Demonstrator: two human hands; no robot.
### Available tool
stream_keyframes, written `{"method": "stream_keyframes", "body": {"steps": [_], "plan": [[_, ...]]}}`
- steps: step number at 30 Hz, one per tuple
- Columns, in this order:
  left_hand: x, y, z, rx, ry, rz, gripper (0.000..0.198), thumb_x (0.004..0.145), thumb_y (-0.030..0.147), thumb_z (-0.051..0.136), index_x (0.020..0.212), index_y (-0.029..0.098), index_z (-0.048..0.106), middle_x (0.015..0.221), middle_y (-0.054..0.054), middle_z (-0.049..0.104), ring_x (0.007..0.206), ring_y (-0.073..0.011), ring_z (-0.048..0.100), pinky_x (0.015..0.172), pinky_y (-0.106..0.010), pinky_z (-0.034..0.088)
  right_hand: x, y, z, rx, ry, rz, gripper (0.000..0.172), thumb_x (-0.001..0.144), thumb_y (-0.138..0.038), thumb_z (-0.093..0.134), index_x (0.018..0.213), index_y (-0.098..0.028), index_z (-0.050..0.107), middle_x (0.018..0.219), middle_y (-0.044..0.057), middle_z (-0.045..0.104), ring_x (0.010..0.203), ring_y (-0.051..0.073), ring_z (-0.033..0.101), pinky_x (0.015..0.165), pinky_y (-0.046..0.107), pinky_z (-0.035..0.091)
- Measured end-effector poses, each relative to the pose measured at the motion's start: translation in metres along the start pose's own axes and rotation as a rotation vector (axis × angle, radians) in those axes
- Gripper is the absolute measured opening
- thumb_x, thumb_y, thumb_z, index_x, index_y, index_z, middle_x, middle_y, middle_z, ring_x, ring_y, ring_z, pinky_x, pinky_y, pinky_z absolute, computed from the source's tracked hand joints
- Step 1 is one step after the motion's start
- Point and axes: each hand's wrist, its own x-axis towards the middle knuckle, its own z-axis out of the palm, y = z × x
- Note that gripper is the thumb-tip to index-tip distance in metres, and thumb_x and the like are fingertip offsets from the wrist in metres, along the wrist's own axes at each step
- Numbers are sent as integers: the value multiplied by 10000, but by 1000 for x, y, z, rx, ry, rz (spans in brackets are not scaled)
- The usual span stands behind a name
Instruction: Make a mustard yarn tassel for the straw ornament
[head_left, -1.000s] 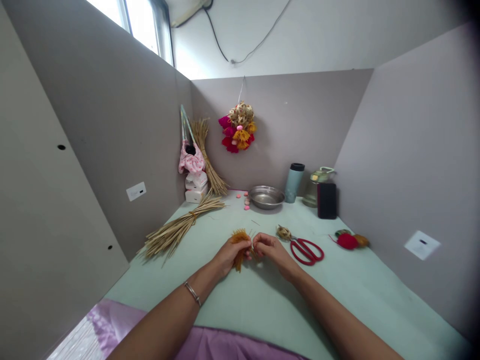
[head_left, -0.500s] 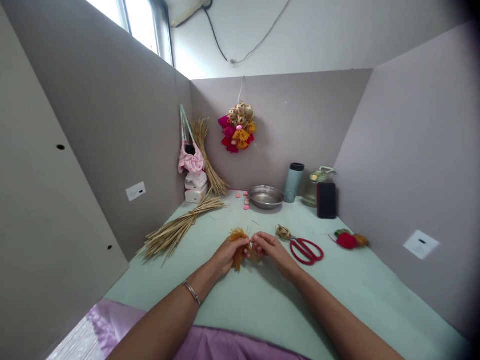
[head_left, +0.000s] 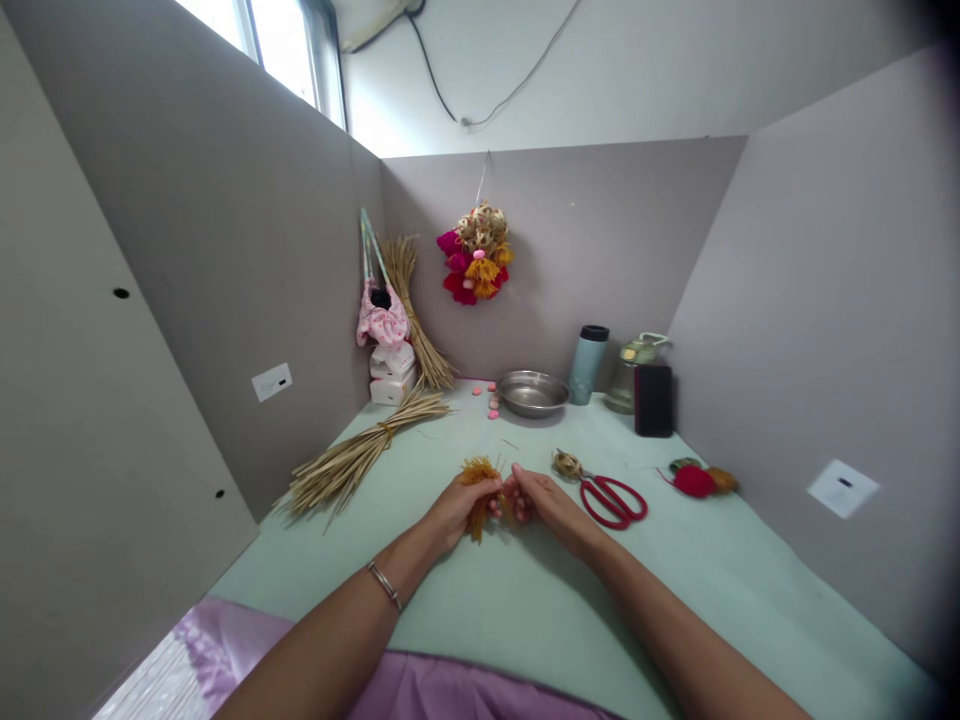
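Note:
A bundle of mustard-yellow yarn (head_left: 477,520), like a tassel, is pinched in my left hand (head_left: 453,508), its strands sticking out above and below the fingers. Close beside it on the right, my right hand (head_left: 541,496) has its fingers pressed together near the yarn. Whatever those fingertips hold, perhaps a thin strand, is too small to make out. To the right of my hands lie red-handled scissors (head_left: 613,503), their blades mostly hidden by a small woven straw ball (head_left: 568,465).
Straw bundle (head_left: 352,455) lies at left. Behind are pink beads (head_left: 493,404), a steel bowl (head_left: 532,395), a blue tumbler (head_left: 589,366), a green jug (head_left: 622,383) and a dark phone (head_left: 653,402). Yarn balls (head_left: 694,481) rest at right; a tasselled ornament (head_left: 480,255) hangs on the back panel.
My right hand has shifted slightly, its thumb and fingers changing their pose beside the yarn. My left hand keeps its grip in nearly the same place.

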Motion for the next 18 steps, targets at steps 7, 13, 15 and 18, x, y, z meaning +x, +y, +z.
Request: {"method": "stream_keyframes", "body": {"steps": [7,13,15,18], "plan": [[1,0,0,0,31,-18,269,668,342,751,790,121,658,691,-8,595,572,-67,520,575,-185,453,5,3,-3,15,40,3,370,790,-511,652,666,-172,571,602,-25,535,537,103,417,547,246,315],[2,-1,1,-1,66,-27,268,669,360,746,752,130,637,619,12,562,546,-68,512,561,-187,451,5,4,-6,23,72,17,328,763,-475,681,716,-158,609,629,-19,543,548,99,416,551,244,306],[2,0,2,0,65,-31,271,664,362,749,750,132,635,609,14,560,540,-70,510,556,-190,450,5,4,-6,21,74,18,318,752,-465,690,724,-155,621,631,-18,545,552,101,418,554,245,307],[2,1,3,1,65,-35,274,659,364,752,744,133,630,598,16,555,535,-69,508,547,-188,444,5,3,-5,16,76,21,298,741,-447,695,730,-156,632,635,-16,553,554,105,423,560,249,315]]}}
